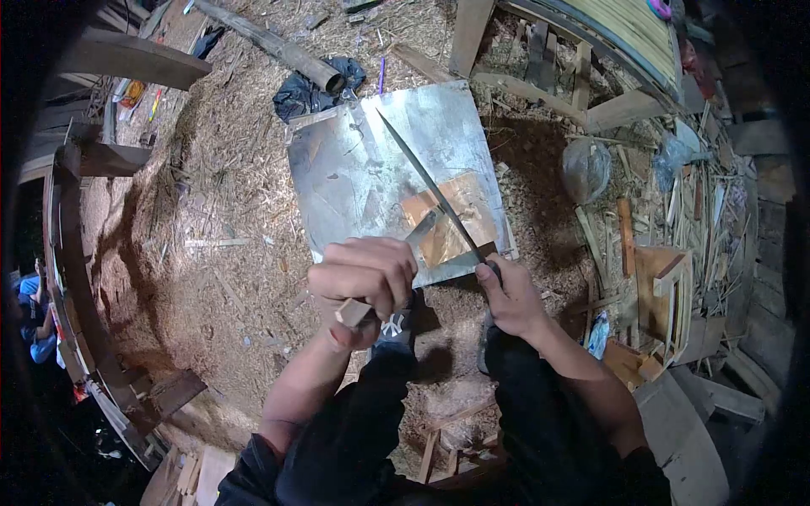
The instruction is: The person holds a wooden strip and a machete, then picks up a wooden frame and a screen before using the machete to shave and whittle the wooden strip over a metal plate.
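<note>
My left hand (363, 278) is wrapped round a pale wooden handle (353, 312), with a flat grey metal blade (421, 228) reaching out beyond the fingers. In my right hand (513, 297) is the dark handle of a long, thin, dark tool (419, 167), perhaps a file or a long blade. Its shaft slants up and left and crosses by the tip of the flat blade. Both tools are over a square grey metal sheet (337, 194), on which lies a brown wooden piece (469, 201).
A round pole (270, 47) and a black plastic bag (297, 98) lie beyond the sheet. Shavings cover the ground. On the right are clear bags (585, 170) and a wooden frame (655, 287). Another person (35, 316) is at the far left edge.
</note>
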Demonstrator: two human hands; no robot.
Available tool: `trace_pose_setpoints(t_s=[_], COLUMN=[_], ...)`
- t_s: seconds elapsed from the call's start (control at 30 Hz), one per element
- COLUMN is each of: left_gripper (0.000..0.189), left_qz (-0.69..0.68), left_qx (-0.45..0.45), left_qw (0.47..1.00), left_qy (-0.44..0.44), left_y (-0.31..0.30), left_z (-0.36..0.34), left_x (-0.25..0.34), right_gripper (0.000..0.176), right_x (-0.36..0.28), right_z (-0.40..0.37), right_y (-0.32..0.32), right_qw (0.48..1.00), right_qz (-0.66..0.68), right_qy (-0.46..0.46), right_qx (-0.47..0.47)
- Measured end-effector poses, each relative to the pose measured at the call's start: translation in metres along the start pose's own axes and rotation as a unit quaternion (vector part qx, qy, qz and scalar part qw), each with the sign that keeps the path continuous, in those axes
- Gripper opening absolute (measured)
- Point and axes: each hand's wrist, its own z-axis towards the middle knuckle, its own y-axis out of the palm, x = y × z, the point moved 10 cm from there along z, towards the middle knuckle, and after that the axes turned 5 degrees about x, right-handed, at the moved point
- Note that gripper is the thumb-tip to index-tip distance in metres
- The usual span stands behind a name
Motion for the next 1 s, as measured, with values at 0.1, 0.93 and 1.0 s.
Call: trace_pose_setpoints(t_s=[0.1,0.93,1.0], left_gripper=[0.085,0.081,0.080], left_qz=[0.002,-0.052,-0.053], left_qx=[-0.040,0.122,0.143], left_qw=[0.999,0.991,0.988], left_qy=[-0.019,0.021,0.007], left_y=[0.011,-0.018,-0.023], left_z=[-0.001,-0.009,-0.008], left_x=[-0.008,-0.013,-0.015], right_gripper=[0.048,0.048,0.048], right_x=[0.000,0.001,-0.008], right_z=[0.000,0.000,0.001], right_y=[-0.001,0.003,-0.001], right_qw=[1.000,0.996,0.997], right_qz=[0.000,-0.072,-0.073], right_qy=[-0.008,0.034,0.001], right_qx=[0.006,-0.041,-0.030])
